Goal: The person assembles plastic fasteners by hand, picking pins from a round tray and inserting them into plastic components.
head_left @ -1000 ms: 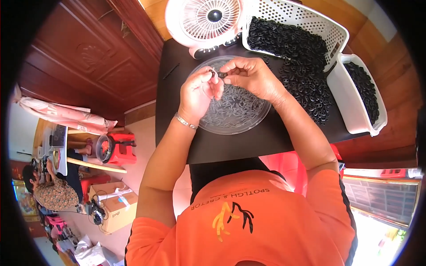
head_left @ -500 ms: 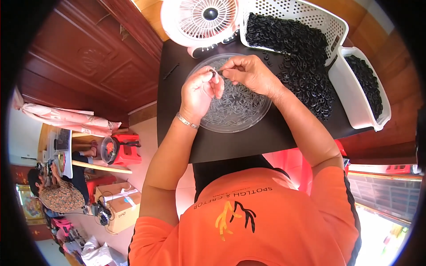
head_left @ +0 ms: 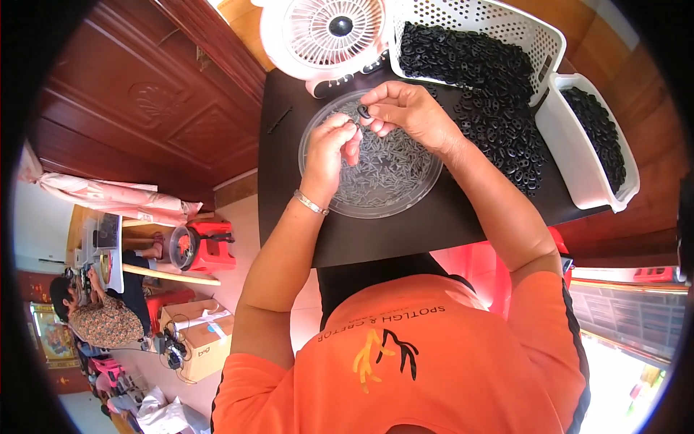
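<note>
Over a round clear tray point(head_left: 383, 210) of small grey pins point(head_left: 390, 163), both my hands meet at the fingertips. My right hand point(head_left: 412, 116) is closed in a pinch on a small black oval piece point(head_left: 363, 111). Close beside it, my left hand point(head_left: 329, 152) is closed too, thumb against finger; a dark bit shows at its tips, too small to name. A heap of black oval pieces with holes point(head_left: 499, 141) lies on the dark table right of my right hand, spilling from a tipped white perforated basket point(head_left: 546, 54).
A pink and white fan point(head_left: 340, 54) stands behind the tray. A white bin point(head_left: 571, 159) with more black pieces is at the table's right edge. A thin dark tool point(head_left: 280, 120) lies at the left. Farther left, another person point(head_left: 108, 318) sits near a cardboard box point(head_left: 199, 340).
My right hand now shows a black oval piece at its fingertips, where no such piece showed before. My left hand has turned slightly, its fingers more closed.
</note>
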Demonstrator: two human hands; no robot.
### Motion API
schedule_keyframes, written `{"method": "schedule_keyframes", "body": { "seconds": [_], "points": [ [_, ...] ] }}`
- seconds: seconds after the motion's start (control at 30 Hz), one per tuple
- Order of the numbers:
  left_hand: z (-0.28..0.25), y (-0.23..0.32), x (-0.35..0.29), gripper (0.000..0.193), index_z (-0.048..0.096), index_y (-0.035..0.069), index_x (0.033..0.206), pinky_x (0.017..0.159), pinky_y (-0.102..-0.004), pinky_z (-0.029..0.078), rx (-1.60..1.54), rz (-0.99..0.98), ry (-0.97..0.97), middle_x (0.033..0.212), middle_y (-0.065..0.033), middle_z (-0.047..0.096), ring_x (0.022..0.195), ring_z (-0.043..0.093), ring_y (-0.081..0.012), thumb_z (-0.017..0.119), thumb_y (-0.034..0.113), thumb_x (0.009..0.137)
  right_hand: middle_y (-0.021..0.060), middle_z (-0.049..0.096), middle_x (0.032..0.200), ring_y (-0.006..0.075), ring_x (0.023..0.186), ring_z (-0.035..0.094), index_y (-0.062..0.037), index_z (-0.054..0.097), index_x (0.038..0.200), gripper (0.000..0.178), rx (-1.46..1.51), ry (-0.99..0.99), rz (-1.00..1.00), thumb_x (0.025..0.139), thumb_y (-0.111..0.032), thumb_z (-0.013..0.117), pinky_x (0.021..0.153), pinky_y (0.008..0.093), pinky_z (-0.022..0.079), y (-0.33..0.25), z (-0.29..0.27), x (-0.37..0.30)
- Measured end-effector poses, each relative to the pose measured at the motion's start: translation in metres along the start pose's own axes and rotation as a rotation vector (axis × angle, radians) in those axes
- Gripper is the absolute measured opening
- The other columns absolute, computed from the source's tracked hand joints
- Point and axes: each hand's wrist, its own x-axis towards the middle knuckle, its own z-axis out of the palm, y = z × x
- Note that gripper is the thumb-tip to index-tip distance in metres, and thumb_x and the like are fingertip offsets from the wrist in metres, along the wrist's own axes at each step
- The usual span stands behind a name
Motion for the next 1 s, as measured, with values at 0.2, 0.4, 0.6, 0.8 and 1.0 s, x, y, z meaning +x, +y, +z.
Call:
{"method": "schedule_keyframes", "body": {
  "seconds": [0.2,0.4,0.6,0.8,1.0],
  "points": [
    [0.001,0.000,-0.001,0.020,0.052,0.003,0.071,0.044,-0.0219,0.035,0.071,-0.006,0.022,0.057,-0.0007,0.046,0.048,0.044,-0.0092,0.050,0.015,0.086,0.0066,0.063,0.082,0.0088,0.071,0.057,0.0033,0.058,0.102,0.018,-0.064,-0.012,-0.024,0.087,-0.007,0.059,0.065,0.0229,0.049,0.002,0.002,0.000],
    [0.000,-0.003,0.000,0.020,0.053,0.003,0.073,0.043,-0.0211,0.034,0.122,-0.009,0.019,0.058,0.0001,0.046,0.049,0.043,-0.0075,0.050,0.016,0.087,0.0063,0.063,0.081,0.0084,0.071,0.057,0.0042,0.059,0.100,0.015,-0.198,-0.009,-0.058,0.087,-0.004,0.058,0.066,0.0225,0.048,0.000,0.002,0.000],
    [0.002,-0.003,-0.001,0.019,0.054,0.003,0.073,0.043,-0.0210,0.035,0.143,-0.002,0.030,0.059,0.0002,0.046,0.050,0.043,-0.0069,0.051,0.015,0.087,0.0050,0.063,0.082,0.0070,0.073,0.057,0.0037,0.060,0.099,0.014,-0.249,0.006,-0.080,0.087,-0.003,0.058,0.068,0.0217,0.048,0.001,0.006,-0.003],
    [0.004,-0.001,-0.003,0.021,0.053,0.002,0.075,0.045,-0.0219,0.035,0.211,0.024,0.039,0.058,0.0002,0.044,0.048,0.043,-0.0096,0.049,0.017,0.089,0.0044,0.064,0.084,0.0077,0.078,0.059,0.0033,0.061,0.098,0.015,-0.271,0.027,-0.094,0.084,-0.001,0.061,0.074,0.0224,0.049,0.002,0.010,-0.003],
    [0.005,-0.006,-0.002,0.019,0.053,0.003,0.076,0.046,-0.0227,0.037,0.011,-0.050,0.110,0.059,-0.0022,0.049,0.049,0.047,-0.0116,0.049,0.017,0.089,0.0050,0.064,0.087,0.0086,0.081,0.060,0.0033,0.059,0.101,0.023,-0.331,0.022,-0.166,0.079,0.003,0.065,0.076,0.0231,0.050,0.011,0.016,-0.002]
  ]
}}
